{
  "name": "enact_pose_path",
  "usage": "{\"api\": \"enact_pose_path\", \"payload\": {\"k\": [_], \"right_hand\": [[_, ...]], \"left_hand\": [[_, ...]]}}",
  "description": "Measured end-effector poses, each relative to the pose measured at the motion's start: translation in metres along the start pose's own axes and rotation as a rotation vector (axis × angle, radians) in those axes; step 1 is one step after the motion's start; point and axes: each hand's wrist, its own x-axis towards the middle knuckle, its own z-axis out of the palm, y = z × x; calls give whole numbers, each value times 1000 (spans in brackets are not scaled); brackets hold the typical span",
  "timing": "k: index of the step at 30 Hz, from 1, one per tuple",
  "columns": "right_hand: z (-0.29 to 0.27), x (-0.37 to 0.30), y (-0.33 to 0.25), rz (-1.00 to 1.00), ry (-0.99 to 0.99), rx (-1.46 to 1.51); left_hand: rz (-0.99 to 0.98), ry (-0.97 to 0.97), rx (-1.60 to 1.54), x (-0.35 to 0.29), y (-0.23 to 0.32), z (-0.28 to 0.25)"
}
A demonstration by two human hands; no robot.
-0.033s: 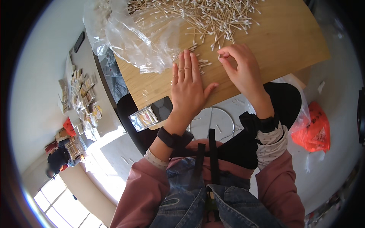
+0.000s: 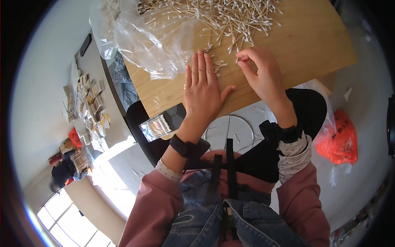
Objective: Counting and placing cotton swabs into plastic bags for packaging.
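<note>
My left hand (image 2: pixel 201 88) lies palm down on the wooden tabletop (image 2: pixel 312 49), fingers stretched forward. A small batch of cotton swabs (image 2: pixel 220 65) shows beside and beyond its fingers; whatever is under the palm is hidden. To its right, my right hand (image 2: pixel 263 72) is closed in a pinch of thumb and index finger. A white swab tip (image 2: pixel 237 61) shows at that pinch, with most of its stick out of sight. Beyond both hands spreads a large loose heap of cotton swabs (image 2: pixel 234 18).
A clear plastic bag (image 2: pixel 144 45) lies at the table's left. Below the table edge, a packet of swabs (image 2: pixel 155 127) rests on a dark seat. A round metal stool frame (image 2: pixel 252 133) and red bag (image 2: pixel 339 140) stand lower. Many small packs (image 2: pixel 92 99) cover another table; a person (image 2: pixel 61 171) is far left.
My left hand has slid slightly forward over the swabs, fingers still flat. The right hand keeps its pinch in nearly the same place.
</note>
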Motion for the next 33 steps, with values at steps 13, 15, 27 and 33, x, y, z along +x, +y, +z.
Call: {"api": "enact_pose_path", "payload": {"k": [13,15,27,33], "right_hand": [[8,-2,-12,-30,-22,-17],[12,-3,-11,-37,-21,-13],[50,-3,-30,395,108,856],[62,2,-43,379,127,790]], "left_hand": [[-70,29,19,2,7,2],[-72,53,-6,4,6,-1],[-517,530,-1320,-28,4,-8],[-550,637,-1465,-3,6,-9]]}}
